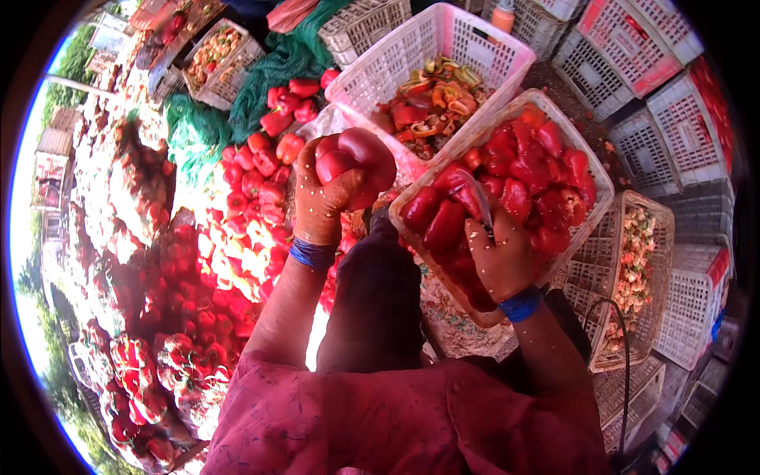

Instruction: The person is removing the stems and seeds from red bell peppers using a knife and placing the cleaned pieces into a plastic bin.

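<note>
My left hand [323, 194] is raised left of the middle, its fingers wrapped round a whole red bell pepper [368, 162]. My right hand [503, 257] is closed on a small knife [481, 199], whose curved blade points up and away from me; its handle is mostly hidden in the fist. That hand is over the near part of a pale plastic crate [606, 207] filled with cut red peppers [514, 170]. Small pale seeds stick to both hands, and a blue band circles each wrist.
Behind the pepper crate stands a white crate [356, 75] with pepper cores and trimmings [435, 103]. A large heap of red peppers [237, 245] spreads at left beside green netting [269, 87]. At right, a crate of pale seedy cores [633, 269] adjoins stacked crates [689, 134].
</note>
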`<state>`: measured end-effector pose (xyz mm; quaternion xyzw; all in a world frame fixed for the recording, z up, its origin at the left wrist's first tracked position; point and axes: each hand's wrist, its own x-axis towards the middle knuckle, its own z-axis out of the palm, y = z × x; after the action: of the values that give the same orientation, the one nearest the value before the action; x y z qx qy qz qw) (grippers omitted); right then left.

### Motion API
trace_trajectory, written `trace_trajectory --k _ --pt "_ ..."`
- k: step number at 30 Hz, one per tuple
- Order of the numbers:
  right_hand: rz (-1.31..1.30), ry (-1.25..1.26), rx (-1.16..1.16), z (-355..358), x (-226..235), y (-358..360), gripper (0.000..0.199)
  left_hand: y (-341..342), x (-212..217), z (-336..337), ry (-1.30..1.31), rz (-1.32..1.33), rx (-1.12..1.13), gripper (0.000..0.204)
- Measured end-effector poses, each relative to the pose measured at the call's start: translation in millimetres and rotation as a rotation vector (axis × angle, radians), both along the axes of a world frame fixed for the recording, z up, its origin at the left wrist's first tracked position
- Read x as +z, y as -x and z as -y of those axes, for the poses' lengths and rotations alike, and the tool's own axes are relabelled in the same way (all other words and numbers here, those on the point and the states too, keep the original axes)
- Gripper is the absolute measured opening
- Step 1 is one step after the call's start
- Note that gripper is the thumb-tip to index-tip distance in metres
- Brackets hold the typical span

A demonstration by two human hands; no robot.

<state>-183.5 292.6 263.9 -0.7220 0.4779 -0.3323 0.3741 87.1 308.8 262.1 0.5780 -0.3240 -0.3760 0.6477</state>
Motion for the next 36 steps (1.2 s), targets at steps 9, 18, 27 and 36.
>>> trace_trajectory --k 9,18,27,36 --pt "0.024 0.191 -0.312 24.7 31.4 59.9 0.064 177.9 47.2 71.1 0.25 0.121 -0.345 0.092" --pt "-0.21 0.033 -0.418 38.1 28.7 79.4 0.064 214.4 16.5 81.5 0.362 0.197 -0.327 0.097" --pt "-0.248 -0.032 -0.319 35.3 -8.7 68.4 0.048 189.5 6.7 103.5 0.068 -0.549 -0.319 0.06" --pt "0.238 -0.321 -0.415 47.5 3.6 98.1 0.046 166.9 -6.8 114.9 -0.002 -0.777 -0.425 0.053"
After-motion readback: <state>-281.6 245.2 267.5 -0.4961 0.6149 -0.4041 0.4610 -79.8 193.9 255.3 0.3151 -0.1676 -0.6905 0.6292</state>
